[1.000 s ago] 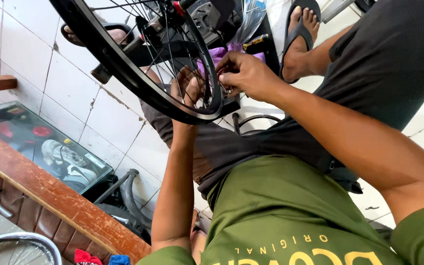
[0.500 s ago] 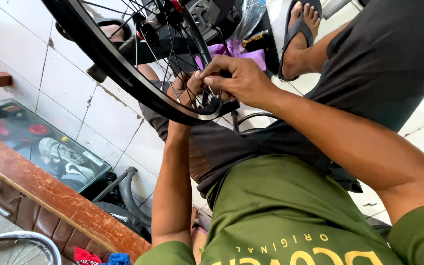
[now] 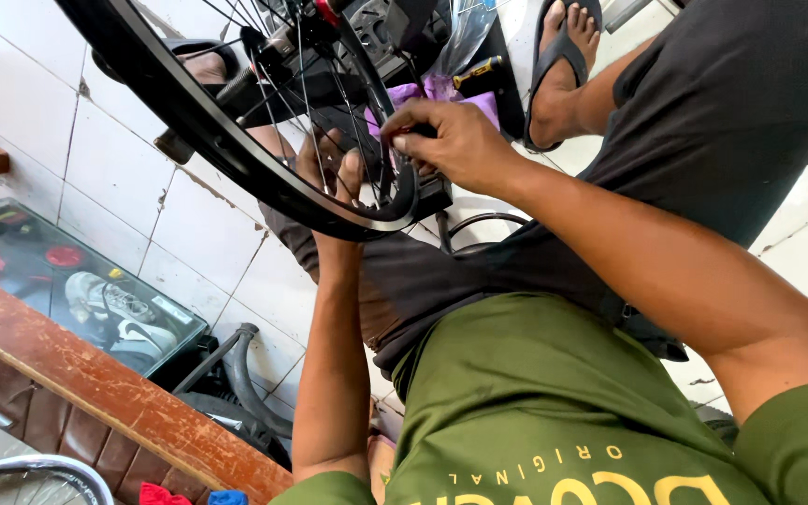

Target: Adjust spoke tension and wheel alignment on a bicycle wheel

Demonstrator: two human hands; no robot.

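Black spoked bicycle wheel tilted above lap.

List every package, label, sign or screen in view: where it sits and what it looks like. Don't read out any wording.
Printed lettering: across the green shirt at the bottom edge, a yellow and pale arc, upside down in this view.
Clear plastic bag: top centre, behind the wheel spokes, crumpled and see-through.
Small label: pale strip inside the glass-topped case at left, beside the white shoes.
No signs or screens show.
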